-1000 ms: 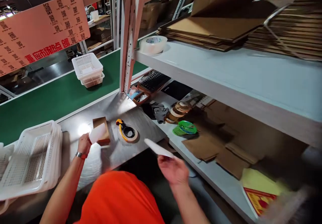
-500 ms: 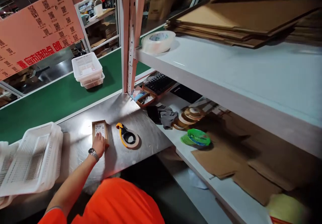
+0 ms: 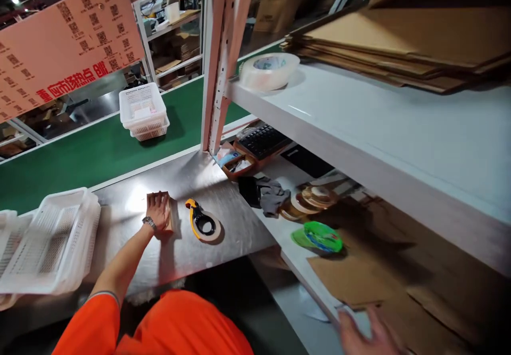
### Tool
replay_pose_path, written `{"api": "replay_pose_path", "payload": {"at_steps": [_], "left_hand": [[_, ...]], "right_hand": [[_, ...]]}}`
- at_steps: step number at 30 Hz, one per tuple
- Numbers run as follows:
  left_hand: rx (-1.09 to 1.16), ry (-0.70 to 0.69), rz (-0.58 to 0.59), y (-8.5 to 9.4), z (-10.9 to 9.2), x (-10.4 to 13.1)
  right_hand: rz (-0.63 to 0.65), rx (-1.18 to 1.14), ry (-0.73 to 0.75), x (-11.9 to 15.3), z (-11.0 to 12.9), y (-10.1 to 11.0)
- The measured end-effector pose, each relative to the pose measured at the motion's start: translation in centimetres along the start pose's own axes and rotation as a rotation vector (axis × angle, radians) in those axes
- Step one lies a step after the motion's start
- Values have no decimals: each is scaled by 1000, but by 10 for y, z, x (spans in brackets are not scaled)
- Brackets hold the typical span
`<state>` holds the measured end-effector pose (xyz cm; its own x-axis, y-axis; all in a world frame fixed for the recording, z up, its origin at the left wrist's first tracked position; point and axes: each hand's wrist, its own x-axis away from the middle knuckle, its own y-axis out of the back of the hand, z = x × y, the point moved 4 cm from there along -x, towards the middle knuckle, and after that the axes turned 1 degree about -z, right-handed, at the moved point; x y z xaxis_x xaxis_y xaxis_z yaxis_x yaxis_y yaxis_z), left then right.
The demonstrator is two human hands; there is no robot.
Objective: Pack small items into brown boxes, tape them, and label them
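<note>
My left hand point(image 3: 159, 211) lies palm down with its fingers stretched over a small brown cardboard box point(image 3: 169, 226) on the metal table. The hand covers most of the box's top. Right of the box, apart from it, a yellow and black tape dispenser point(image 3: 203, 222) with a roll of tape lies flat. My right hand point(image 3: 369, 336) enters at the bottom right, slightly blurred, over the edge of the lower shelf. Its thumb and a finger are spread, with the pale shelf surface showing between them. Flat brown cardboard point(image 3: 355, 275) lies just beyond that hand.
Stacked white baskets point(image 3: 51, 243) stand at the table's left. More white baskets point(image 3: 143, 113) sit on the green conveyor belt point(image 3: 80, 155). A white upper shelf point(image 3: 383, 126) juts across the right, bearing a tape roll point(image 3: 269, 71) and cardboard sheets point(image 3: 399, 35). A green round item point(image 3: 322, 236) lies below.
My left hand has moved further onto the box and flattened over its label. My right hand has come into view at the bottom right. The view has shifted slightly.
</note>
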<state>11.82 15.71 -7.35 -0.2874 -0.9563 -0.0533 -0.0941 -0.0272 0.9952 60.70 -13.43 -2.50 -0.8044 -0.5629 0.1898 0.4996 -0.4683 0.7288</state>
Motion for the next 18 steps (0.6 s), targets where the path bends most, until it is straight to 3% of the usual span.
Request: {"api": "replay_pose_path", "payload": {"at_steps": [3, 5, 8, 10, 12, 14, 16, 18], "left_hand": [[44, 46, 20, -6, -17, 32], [77, 27, 64, -12, -31, 66], [155, -85, 155, -19, -44, 127], [244, -177, 207, -21, -41, 168], [365, -188, 233, -19, -23, 206], [518, -9, 192, -15, 9, 242], [708, 351, 38, -8, 54, 282], [887, 750, -145, -1, 99, 330]], "right_hand": [[209, -296, -18, 12, 21, -74], [416, -488, -23, 38, 43, -126], [770, -521, -72, 94, 74, -195], [961, -462, -154, 132, 87, -231], [1081, -444, -266, 164, 97, -260], [1149, -491, -396, 188, 109, -282], [1140, -566, -518, 205, 126, -300], [1051, -632, -569, 213, 151, -314]]}}
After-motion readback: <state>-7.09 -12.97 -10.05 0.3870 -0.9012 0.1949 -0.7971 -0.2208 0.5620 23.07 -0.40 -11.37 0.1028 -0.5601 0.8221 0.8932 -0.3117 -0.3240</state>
